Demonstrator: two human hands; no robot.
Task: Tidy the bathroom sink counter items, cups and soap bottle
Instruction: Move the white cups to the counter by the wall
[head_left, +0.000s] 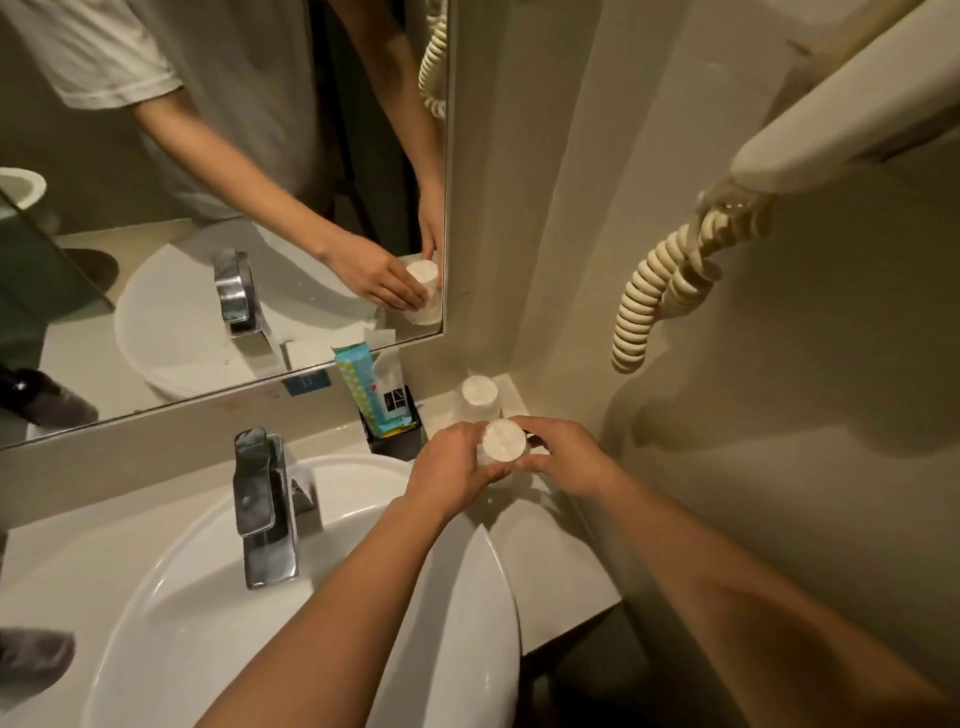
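Both hands meet at the far right end of the pale bathroom counter (550, 561), closed from either side around a small clear plastic cup with a white wrapped top (503, 441). The left hand (451, 475) wraps the cup's left side with its fingers curled under the rim, and the right hand (566, 457) pinches the right side between thumb and fingers; whether the cup rests on the counter or is lifted just off it cannot be told. Just behind it, in the back right corner of the counter against the wall, stands a second clear cup with a white wrapped top (479, 395), close to the held one. To the left of the cups, at the counter's back edge under the mirror (156, 208), a black rectangular holder (395, 431) carries a light blue patterned packet (363, 387) and a white sachet (389, 379), both upright. The round white ceramic basin (208, 623) fills the counter's near left part, with a chrome block-shaped faucet (262, 509) at its back rim. On the right wall hangs a cream wall-mounted hair dryer (841, 104) with a coiled cream cord (660, 291).
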